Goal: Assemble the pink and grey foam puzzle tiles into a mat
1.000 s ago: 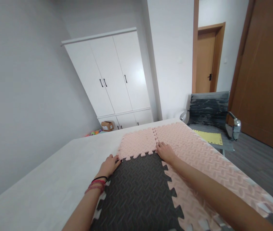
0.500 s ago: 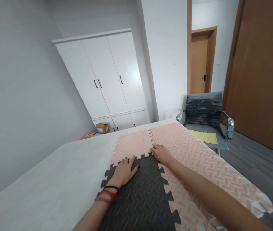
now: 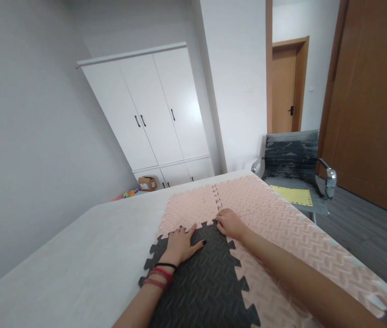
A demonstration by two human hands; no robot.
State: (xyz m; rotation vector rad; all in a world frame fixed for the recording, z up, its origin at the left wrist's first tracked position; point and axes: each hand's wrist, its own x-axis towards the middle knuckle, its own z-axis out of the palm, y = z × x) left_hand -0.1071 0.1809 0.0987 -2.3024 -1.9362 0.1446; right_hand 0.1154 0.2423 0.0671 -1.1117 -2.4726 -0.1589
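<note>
A black foam mat tile (image 3: 203, 282) with jigsaw edges lies in front of me. My left hand (image 3: 180, 246) rests on it, fingers spread near the seam with a pink foam mat tile (image 3: 190, 203) beyond. My right hand (image 3: 231, 223) is closed at the black tile's far right corner, its fingers curled down over the joint. That corner is partly hidden under the fingers. To the right, more pink foam mat tiles (image 3: 272, 218) are joined together. Black teeth show along the border with the near pink tile, and I cannot tell how fully they interlock.
The tiles lie on a broad white surface (image 3: 73, 255). Past its right edge stands a dark chair (image 3: 291, 157) with a yellow foam sheet (image 3: 294, 196) on its seat. A cardboard box (image 3: 147, 183) sits beyond the far edge, before a white wardrobe (image 3: 152, 109).
My right hand's fingers have curled in and shifted slightly toward me, onto the black tile's corner. My left hand stays flat, with its thumb spread. The view has shifted slightly.
</note>
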